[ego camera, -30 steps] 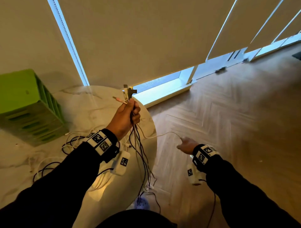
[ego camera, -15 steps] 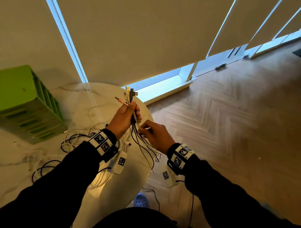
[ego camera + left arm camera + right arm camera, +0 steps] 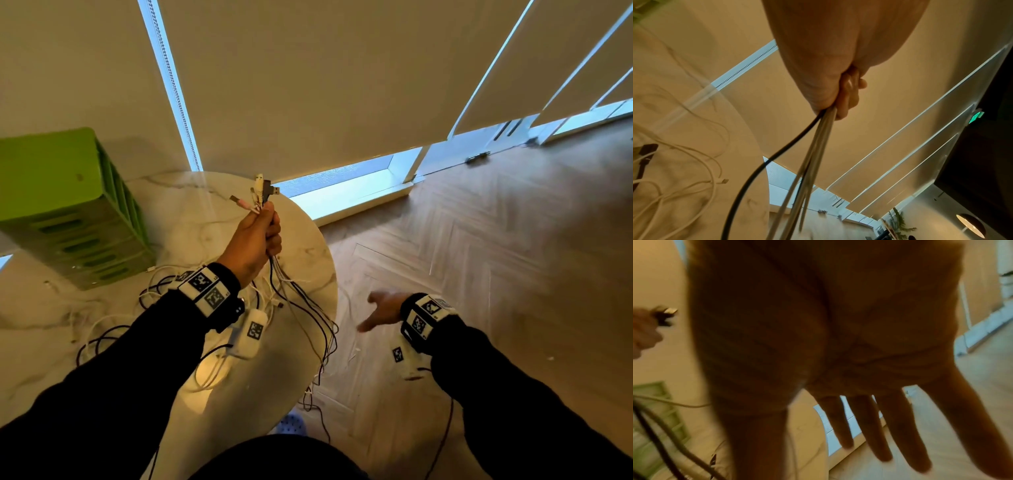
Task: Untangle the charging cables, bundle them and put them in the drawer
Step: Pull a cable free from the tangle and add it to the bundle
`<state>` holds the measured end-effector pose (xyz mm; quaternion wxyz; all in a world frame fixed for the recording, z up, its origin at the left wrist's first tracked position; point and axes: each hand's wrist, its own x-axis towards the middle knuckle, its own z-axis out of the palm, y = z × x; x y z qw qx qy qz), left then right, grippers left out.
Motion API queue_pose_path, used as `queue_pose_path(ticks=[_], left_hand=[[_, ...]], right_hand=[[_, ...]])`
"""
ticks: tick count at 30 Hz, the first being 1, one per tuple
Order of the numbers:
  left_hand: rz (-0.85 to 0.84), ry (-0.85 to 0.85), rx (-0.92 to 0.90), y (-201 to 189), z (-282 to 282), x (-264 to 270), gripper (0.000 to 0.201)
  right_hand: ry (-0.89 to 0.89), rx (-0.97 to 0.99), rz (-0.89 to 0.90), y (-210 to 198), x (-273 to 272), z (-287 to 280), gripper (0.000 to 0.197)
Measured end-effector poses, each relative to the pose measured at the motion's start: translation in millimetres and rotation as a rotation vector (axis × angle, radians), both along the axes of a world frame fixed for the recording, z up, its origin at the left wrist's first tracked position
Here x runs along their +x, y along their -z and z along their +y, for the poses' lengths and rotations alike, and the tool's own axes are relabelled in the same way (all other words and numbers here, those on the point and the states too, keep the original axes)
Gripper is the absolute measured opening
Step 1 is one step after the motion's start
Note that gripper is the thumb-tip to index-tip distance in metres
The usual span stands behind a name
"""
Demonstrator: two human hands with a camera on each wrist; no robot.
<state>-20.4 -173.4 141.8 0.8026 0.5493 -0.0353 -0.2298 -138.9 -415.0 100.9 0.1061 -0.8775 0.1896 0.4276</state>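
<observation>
My left hand (image 3: 260, 236) is raised above the round marble table (image 3: 191, 219) and grips a bunch of charging cables (image 3: 301, 308) just below their plugs (image 3: 262, 192). The black and white strands hang from the fist (image 3: 830, 100) over the table's right edge toward the floor. More loose cables (image 3: 113, 329) lie tangled on the tabletop to the left. My right hand (image 3: 380, 310) hovers over the wooden floor beside the table, fingers (image 3: 865, 423) spread straight, holding nothing. The green drawer unit (image 3: 68, 209) stands at the table's back left, its drawers closed.
Window blinds (image 3: 308, 75) hang close behind the table. Herringbone wooden floor (image 3: 496, 257) stretches to the right. A blue slipper (image 3: 291, 425) shows under the table edge near the dangling cable ends. Small white tagged boxes (image 3: 251, 334) hang from both wrists.
My right hand, which was pinching the strands just under the left fist half a second ago, has let go and swung down and right with fingers spread. The left hand keeps its grip.
</observation>
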Motion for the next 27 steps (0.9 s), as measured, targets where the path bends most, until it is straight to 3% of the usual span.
queue_pose_path(ticks=[1,2,4,6,10,12,14,17,21,23,27], left_hand=[[0.012,0.022,-0.011,-2,-1,-2,0.036],[0.017,0.051,-0.013,-3,-2,-5,0.035],[0.001,0.121,-0.014,-5,-4,-13,0.033],[-0.019,0.199,-0.012,-9,-6,-20,0.031],[-0.014,0.372,0.004,-28,4,-23,0.032],[-0.012,0.444,0.04,-39,19,-21,0.033],[-0.007,0.461,0.066,-46,39,-17,0.032],[-0.019,0.393,0.053,-48,70,-3,0.033],[-0.045,0.138,-0.082,-47,96,11,0.028],[-0.078,-0.046,-0.138,-48,102,16,0.024],[-0.096,-0.363,-0.132,-42,102,20,0.019]], right_hand=[[-0.014,0.07,-0.058,-4,1,5,0.115],[-0.008,0.195,-0.188,-9,5,12,0.128],[-0.004,0.461,-0.436,-23,15,36,0.124],[-0.011,0.668,-0.507,-36,28,65,0.099],[-0.052,0.855,-0.237,-33,44,104,0.029],[-0.112,0.829,-0.028,-16,47,107,0.03],[-0.232,0.641,0.068,-2,50,99,0.039],[-0.265,0.323,-0.167,16,64,76,0.045],[-0.18,0.257,-0.738,25,77,66,0.036],[-0.238,0.411,-0.774,26,73,84,0.036],[-0.489,0.493,-0.551,37,46,139,0.055]])
